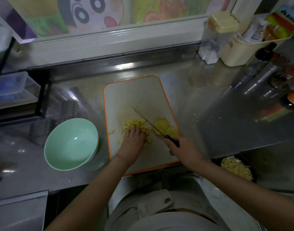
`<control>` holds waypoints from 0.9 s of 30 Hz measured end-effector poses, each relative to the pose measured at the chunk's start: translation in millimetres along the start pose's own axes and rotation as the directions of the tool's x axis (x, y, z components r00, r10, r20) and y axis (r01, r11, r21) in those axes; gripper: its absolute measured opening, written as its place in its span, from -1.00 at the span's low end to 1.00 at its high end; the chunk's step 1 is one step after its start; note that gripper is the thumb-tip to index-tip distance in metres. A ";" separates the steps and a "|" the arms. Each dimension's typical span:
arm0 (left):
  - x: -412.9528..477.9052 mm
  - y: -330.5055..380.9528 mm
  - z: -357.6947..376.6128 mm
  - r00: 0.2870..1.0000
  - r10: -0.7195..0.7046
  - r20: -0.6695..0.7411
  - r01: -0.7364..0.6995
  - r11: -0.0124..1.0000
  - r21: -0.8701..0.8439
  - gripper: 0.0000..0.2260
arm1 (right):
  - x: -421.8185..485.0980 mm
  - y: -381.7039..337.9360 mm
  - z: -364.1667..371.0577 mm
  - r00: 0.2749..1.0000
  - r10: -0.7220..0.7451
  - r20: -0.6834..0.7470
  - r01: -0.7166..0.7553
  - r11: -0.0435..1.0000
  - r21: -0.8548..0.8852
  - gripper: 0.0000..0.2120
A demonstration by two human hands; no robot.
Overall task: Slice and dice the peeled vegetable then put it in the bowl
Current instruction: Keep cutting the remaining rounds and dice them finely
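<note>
At the near end of the orange-rimmed white cutting board (139, 94), the right grip (182, 150) holds a black-handled steel knife (153, 126). The left grip (133, 140) lies flat, fingers relaxed, on the yellow diced vegetable pile (138, 124) mid-board. A pale green round bowl (48, 147) stands just left of the board.

Single view: head-worn wide-angle camera, tilted steeply down and forward. Close above steel counter (209, 114); cutting board (134, 97) near frame centre, green bowl (68, 147) lower left. Window sill (109, 40) crosses top edge, wearer's torso (159, 214) fills bottom edge. Straight lines bow toward margins.
</note>
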State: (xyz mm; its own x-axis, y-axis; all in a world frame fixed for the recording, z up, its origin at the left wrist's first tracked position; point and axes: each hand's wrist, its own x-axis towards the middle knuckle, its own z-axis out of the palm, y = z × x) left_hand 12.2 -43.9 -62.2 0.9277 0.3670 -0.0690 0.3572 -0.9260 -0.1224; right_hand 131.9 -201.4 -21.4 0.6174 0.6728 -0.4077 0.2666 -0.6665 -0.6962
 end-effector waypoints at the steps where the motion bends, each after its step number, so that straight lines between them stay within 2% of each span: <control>1: -0.4 0.3 -4.7 0.998 -0.061 -0.012 0.060 0.995 -0.078 -0.76 | 1.0 -0.6 0.6 1.000 -0.004 0.007 0.004 1.000 0.001 -0.57; 4: 3.3 -5.5 -17.9 0.963 -0.269 -0.013 0.249 0.910 -0.331 -0.89 | 3.4 -3.2 2.4 1.000 -0.009 0.010 0.009 1.000 0.008 -0.58; 6: 4.1 -14.8 -19.4 0.913 -0.406 -0.026 0.343 0.803 -0.488 -0.93 | 4.8 -6.5 3.7 1.000 -0.020 0.016 0.020 0.999 0.040 -0.59; 8: 5.9 -26.2 -12.1 0.857 -0.515 -0.016 0.371 0.638 -0.675 -0.94 | 7.2 -10.2 6.4 0.999 -0.035 0.030 0.034 0.998 0.060 -0.63; 10: 7.4 -36.0 -5.2 0.818 -0.575 -0.010 0.360 0.525 -0.771 -0.94 | 10.7 -12.3 10.1 0.997 -0.063 0.042 0.062 0.998 0.031 -0.69; 12: 8.8 -43.2 -4.5 0.804 -0.594 0.024 0.414 0.531 -0.739 -0.92 | 13.9 -13.3 14.4 0.994 -0.076 0.079 0.076 0.997 -0.004 -0.70; 16: 10.0 -50.1 4.7 0.813 -0.572 0.104 0.534 0.664 -0.523 -0.80 | 17.1 -16.0 22.5 0.986 -0.050 0.161 0.056 0.998 -0.036 -0.65; 18: 9.5 -50.1 10.0 0.811 -0.562 0.164 0.569 0.692 -0.444 -0.81 | 18.7 -18.0 26.0 0.980 -0.038 0.193 0.049 0.998 -0.050 -0.63; 23: 4.7 -38.8 12.2 0.856 -0.493 0.156 0.509 0.749 -0.425 -0.79 | 26.1 -21.1 25.9 0.976 -0.044 0.215 0.066 0.993 -0.099 -0.60; 27: -0.6 -28.0 16.2 0.886 -0.435 0.163 0.464 0.817 -0.342 -0.73 | 32.1 -26.8 21.2 0.979 -0.043 0.198 0.076 0.984 -0.163 -0.56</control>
State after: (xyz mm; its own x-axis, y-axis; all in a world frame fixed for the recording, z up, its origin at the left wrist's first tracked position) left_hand -0.1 -16.8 -74.7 0.6486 0.7421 -0.1692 0.7595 -0.6168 0.2066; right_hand 128.9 -155.2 -28.3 0.4467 0.7510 -0.4863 0.4298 -0.6568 -0.6195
